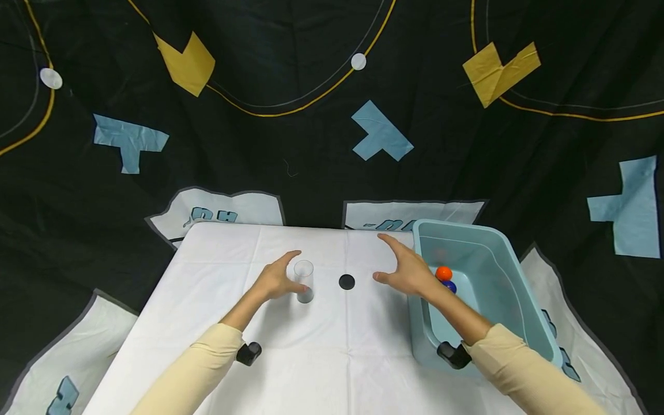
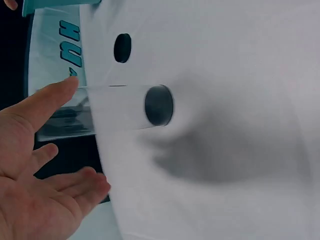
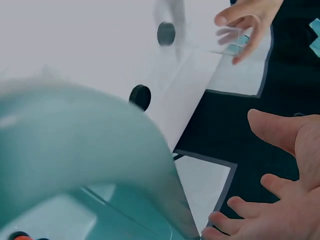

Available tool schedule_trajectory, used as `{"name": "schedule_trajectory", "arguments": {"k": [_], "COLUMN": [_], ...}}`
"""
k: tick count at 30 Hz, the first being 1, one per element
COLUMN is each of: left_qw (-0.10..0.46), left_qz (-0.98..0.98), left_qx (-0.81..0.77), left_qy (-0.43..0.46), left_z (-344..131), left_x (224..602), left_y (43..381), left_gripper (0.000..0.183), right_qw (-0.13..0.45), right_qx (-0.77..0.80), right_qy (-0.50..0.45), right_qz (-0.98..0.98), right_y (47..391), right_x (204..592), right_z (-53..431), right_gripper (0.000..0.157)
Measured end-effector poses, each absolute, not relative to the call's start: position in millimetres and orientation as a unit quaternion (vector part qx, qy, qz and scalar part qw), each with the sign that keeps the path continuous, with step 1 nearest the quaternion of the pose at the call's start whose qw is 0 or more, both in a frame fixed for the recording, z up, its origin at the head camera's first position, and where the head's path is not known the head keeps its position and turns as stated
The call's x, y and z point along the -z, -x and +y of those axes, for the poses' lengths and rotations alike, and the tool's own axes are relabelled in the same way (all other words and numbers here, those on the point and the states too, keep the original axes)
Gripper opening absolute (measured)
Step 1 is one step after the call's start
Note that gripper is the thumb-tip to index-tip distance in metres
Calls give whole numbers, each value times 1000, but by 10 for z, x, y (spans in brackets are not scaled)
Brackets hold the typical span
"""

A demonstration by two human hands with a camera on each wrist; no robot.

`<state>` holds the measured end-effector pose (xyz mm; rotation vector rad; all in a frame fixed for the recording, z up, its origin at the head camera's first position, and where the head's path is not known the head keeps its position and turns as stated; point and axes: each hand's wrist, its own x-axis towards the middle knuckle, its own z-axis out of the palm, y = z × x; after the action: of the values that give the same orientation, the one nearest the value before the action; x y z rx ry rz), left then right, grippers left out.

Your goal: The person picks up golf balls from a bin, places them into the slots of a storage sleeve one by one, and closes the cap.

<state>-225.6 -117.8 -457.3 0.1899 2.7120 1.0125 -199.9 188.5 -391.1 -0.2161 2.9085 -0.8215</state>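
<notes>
A clear tube stands upright on the white table, with a dark disc at its base. Beside the tube is my left hand, fingers and thumb spread on either side of it; whether they touch it I cannot tell. My right hand hovers with its fingers spread and nothing in it, near the left rim of a pale blue bin. Inside the bin lie an orange ball and a blue ball. In the right wrist view, the bin covers part of the table.
A second black disc lies flat between the two hands. The white tablecloth ends at a far edge in front of a black curtain. The bin's high walls stand along the table's right side.
</notes>
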Motion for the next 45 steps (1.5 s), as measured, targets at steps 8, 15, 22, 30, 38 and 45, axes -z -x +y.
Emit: {"name": "schedule_trajectory", "arguments": {"k": [8, 15, 22, 30, 38, 45], "left_qw": [101, 89, 72, 59, 59, 70], "left_qz": [921, 911, 903, 901, 895, 898], "left_qx": [-372, -400, -422, -428, -440, -432], "left_qy": [-47, -40, -35, -36, -41, -52], "left_z": [-1183, -1171, -1152, -1121, -1084, -1071], "left_x": [4820, 4921, 4975, 4991, 4889, 4752], "left_y": [2291, 2265, 2265, 2281, 2287, 2305], "left_gripper": [81, 67, 57, 48, 44, 41], "right_qw": [79, 97, 119, 123, 121, 118], "right_qx": [300, 315, 311, 305, 333, 344], "right_qy": [65, 70, 56, 45, 54, 50], "right_qz": [949, 942, 941, 943, 934, 930], "right_y": [2014, 2011, 2004, 2007, 2034, 2104], "right_x": [3927, 3993, 4046, 4075, 3973, 3792], "right_z": [1844, 1842, 1810, 1796, 1858, 1950], "right_gripper": [87, 84, 84, 85, 83, 80]}}
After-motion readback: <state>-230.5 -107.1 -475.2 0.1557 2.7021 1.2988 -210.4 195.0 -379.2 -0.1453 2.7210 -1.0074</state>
